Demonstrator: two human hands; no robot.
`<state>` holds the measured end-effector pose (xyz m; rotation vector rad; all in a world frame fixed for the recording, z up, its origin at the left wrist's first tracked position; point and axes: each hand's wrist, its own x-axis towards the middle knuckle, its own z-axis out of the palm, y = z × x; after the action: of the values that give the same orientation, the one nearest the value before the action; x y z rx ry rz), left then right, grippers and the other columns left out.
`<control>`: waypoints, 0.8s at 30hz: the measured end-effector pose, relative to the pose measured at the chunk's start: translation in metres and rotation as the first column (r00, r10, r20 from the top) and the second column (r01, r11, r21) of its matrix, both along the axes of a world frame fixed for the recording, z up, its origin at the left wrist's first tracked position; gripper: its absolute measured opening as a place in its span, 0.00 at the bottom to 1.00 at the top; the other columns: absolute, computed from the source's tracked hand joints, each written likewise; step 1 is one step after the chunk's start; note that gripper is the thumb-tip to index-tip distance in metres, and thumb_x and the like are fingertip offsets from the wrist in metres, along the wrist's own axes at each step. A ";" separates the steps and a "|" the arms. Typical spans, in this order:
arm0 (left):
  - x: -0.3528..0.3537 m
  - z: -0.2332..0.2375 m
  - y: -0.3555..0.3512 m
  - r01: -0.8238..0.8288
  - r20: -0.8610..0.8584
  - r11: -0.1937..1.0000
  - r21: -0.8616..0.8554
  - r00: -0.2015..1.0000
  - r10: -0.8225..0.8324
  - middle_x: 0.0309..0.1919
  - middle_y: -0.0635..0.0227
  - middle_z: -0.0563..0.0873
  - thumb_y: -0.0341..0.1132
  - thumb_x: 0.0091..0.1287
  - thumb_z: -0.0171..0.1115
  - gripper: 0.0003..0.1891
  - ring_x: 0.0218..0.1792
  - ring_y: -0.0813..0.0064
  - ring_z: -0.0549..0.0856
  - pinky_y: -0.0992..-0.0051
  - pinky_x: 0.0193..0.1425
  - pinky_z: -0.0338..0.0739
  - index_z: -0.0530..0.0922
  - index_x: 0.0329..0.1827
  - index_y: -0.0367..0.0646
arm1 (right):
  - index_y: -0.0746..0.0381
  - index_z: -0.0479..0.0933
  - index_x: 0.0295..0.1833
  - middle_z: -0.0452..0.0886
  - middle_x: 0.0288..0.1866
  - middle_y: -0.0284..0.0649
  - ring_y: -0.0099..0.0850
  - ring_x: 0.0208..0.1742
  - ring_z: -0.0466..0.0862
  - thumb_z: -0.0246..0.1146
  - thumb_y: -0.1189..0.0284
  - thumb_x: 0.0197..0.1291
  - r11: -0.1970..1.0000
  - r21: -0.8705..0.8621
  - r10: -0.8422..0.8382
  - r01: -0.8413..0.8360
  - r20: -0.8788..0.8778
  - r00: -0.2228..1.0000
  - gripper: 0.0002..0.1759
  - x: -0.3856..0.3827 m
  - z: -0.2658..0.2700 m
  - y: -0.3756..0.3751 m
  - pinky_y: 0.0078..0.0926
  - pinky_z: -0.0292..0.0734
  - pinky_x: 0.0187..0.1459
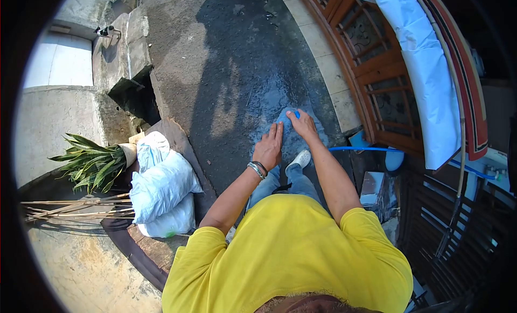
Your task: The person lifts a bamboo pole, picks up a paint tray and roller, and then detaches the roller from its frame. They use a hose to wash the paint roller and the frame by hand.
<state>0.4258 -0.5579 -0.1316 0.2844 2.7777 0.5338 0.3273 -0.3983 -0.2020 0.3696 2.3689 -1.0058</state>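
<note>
My right hand (305, 125) grips the end of a blue hose (297, 114), with the thumb laid across its tip. Water fans out from there over the dark wet pavement (269, 92). Close beside it on the left, my left hand (267, 150) has its fingers stretched forward, their tips near the spray, and holds nothing. A metal bracelet (256, 171) and a dark band circle the left wrist. Behind my right forearm the hose is hidden, then shows again as a blue line (366, 149) running right.
White stuffed sacks (164, 192) and a potted snake plant (97, 162) sit at left, beside bamboo sticks (75, 209). An open drain gap (137, 97) edges the pavement. Wooden doors (385, 92) and a white sheet (425, 76) line the right. My white shoe (299, 159) stands below my hands.
</note>
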 end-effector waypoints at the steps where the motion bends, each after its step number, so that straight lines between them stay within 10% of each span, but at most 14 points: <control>1: -0.002 0.004 -0.002 -0.030 -0.004 0.999 0.041 1.000 0.030 0.69 0.46 0.73 0.33 0.55 0.68 0.49 0.54 0.48 0.84 0.58 0.47 0.86 0.53 0.81 0.37 | 0.66 0.75 0.69 0.76 0.67 0.62 0.56 0.69 0.75 0.59 0.39 0.61 1.000 0.005 -0.002 0.002 -0.007 1.000 0.45 0.000 0.001 0.001 0.45 0.71 0.69; 5: -0.030 0.018 -0.018 -0.267 0.511 0.954 0.135 0.844 0.164 0.59 0.44 0.81 0.41 0.54 0.75 0.52 0.53 0.50 0.86 0.58 0.51 0.84 0.55 0.80 0.36 | 0.68 0.79 0.62 0.81 0.57 0.64 0.57 0.62 0.80 0.60 0.41 0.62 1.000 -0.014 -0.017 0.016 -0.107 0.994 0.41 0.008 -0.003 0.007 0.45 0.74 0.62; 15: -0.036 -0.035 -0.061 -0.665 0.811 0.515 0.541 0.575 -0.110 0.59 0.57 0.83 0.44 0.56 0.77 0.44 0.56 0.65 0.84 0.64 0.62 0.78 0.67 0.74 0.38 | 0.65 0.82 0.59 0.85 0.35 0.44 0.27 0.40 0.83 0.62 0.51 0.65 0.841 -0.532 0.071 -0.097 -0.069 0.995 0.30 0.012 0.024 0.031 0.29 0.76 0.45; 24: -0.030 -0.039 -0.032 -0.499 0.641 0.635 0.590 0.767 0.007 0.54 0.60 0.84 0.39 0.57 0.75 0.38 0.51 0.71 0.84 0.67 0.58 0.79 0.69 0.70 0.38 | 0.63 0.79 0.64 0.83 0.58 0.61 0.52 0.63 0.82 0.63 0.42 0.63 0.990 -0.002 0.138 -0.140 -0.162 0.977 0.38 0.007 0.035 0.014 0.45 0.76 0.61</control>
<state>0.3954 -0.5903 -0.1711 -0.1474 1.8504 1.5435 0.3341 -0.3845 -0.1666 0.1182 2.4915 -1.0195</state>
